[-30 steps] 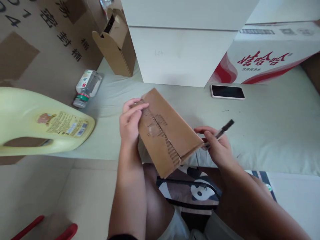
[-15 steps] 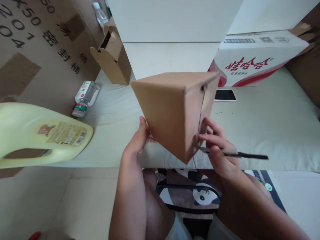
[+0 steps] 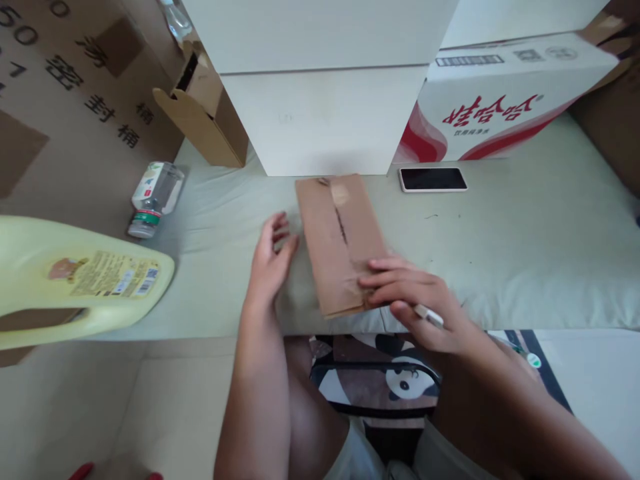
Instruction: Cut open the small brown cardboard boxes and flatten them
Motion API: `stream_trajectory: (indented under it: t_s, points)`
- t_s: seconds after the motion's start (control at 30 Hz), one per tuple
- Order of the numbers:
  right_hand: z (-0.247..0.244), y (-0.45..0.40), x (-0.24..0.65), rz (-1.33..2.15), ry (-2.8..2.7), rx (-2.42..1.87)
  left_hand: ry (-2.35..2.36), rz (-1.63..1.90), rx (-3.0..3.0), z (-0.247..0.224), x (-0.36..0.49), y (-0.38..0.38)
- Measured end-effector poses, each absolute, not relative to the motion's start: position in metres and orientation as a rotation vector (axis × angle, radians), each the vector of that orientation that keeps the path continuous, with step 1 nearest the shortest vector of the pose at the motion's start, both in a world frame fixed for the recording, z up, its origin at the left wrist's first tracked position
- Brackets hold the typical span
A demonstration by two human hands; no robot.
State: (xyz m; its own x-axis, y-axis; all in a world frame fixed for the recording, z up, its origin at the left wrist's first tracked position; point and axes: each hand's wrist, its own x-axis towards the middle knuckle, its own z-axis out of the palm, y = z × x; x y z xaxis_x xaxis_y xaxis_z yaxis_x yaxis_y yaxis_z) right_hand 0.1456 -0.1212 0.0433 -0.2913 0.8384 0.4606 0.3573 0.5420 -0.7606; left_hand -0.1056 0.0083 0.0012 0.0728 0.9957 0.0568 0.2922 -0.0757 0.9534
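Note:
A brown cardboard box lies on the pale green cushioned surface, a dark broken line running along the seam of its upper face. My left hand is just left of it, apart from the box, fingers curled loosely with nothing in them. Over the box's near right corner, my right hand rests its fingertips on the cardboard. The same hand grips a slim knife-like tool, of which only a white end shows; the rest is hidden by the fingers and palm.
A phone lies beyond the box, in front of a white-and-red carton. White panels stand behind. To the left are an open cardboard box, a clear bottle and a yellow jug.
The box has come down from a raised, tilted pose to lie on the cushion with its seam up. My left hand has let go of it. The tool has turned within my right hand.

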Motion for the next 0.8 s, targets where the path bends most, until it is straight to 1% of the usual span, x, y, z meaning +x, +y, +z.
stream_trajectory:
  t_s: [0.07,0.1,0.2,0.27,0.37,0.43,0.6,0.8]
  points:
    - [0.047,-0.121,0.141,0.712,-1.963,-0.921,1.135,1.325,1.558,0.002,-0.103,0.01]
    - [0.048,-0.122,0.14,0.735,-1.977,-0.907,1.05,1.354,1.62,0.003,-0.101,0.01]
    - [0.051,-0.127,0.138,0.769,-1.851,-0.946,0.991,1.184,1.76,0.004,-0.095,0.007]
    - [0.053,-0.132,0.14,0.784,-1.614,-1.063,1.019,1.099,1.73,0.002,-0.09,0.004]
    - [0.059,-0.138,0.14,0.891,-1.232,-1.135,1.038,1.145,1.684,-0.001,-0.084,0.002]
    - [0.064,-0.139,0.139,0.958,-1.107,-1.094,1.06,1.194,1.682,-0.002,-0.081,0.002]
    - [0.07,-0.144,0.14,0.865,-1.137,-1.016,1.132,1.26,1.708,0.001,-0.076,0.002]
    - [0.063,-0.143,0.153,1.123,-1.203,-0.933,1.193,1.356,1.696,0.0,-0.073,0.003]
